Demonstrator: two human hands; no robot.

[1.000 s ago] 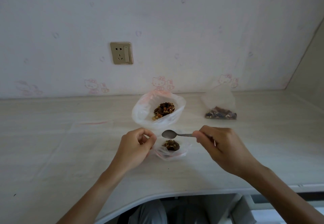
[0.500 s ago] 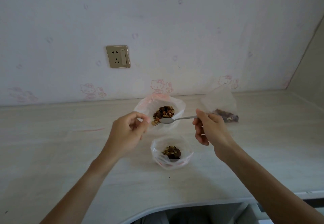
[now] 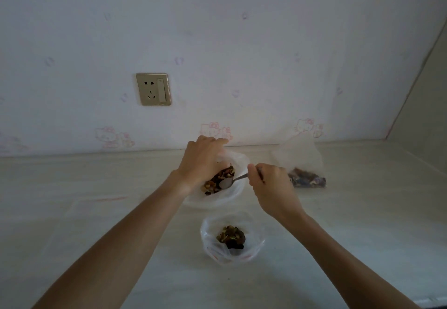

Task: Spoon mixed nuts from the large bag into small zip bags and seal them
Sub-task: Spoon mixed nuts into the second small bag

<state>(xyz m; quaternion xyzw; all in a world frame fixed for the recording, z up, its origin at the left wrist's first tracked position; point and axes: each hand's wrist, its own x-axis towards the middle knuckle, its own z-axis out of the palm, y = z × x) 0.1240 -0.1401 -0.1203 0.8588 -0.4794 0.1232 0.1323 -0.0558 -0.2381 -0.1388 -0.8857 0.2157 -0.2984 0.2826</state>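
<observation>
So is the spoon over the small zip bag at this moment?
No, the spoon is dipped into the nuts in the large bag, gripped by the right hand, behind the small zip bag.

Brightness: dim and flat, with a cool grey-violet cast over the wall (image 3: pixel 242 42) and the counter (image 3: pixel 72 212).
Source: cannot tell; the light is soft and even.
Shadows: faint and blurred at the edges, a soft one on the counter beneath the right forearm (image 3: pixel 338 255).
Glare: none; only a weak sheen on the socket plate (image 3: pixel 153 89).
Sharpness: soft throughout, the nuts (image 3: pixel 219 179) a smear of browns, the spoon (image 3: pixel 229 181) slightly blurred.
Distortion: wide-angle; the counter's back edge bows and the wall corner at the right leans.
</observation>
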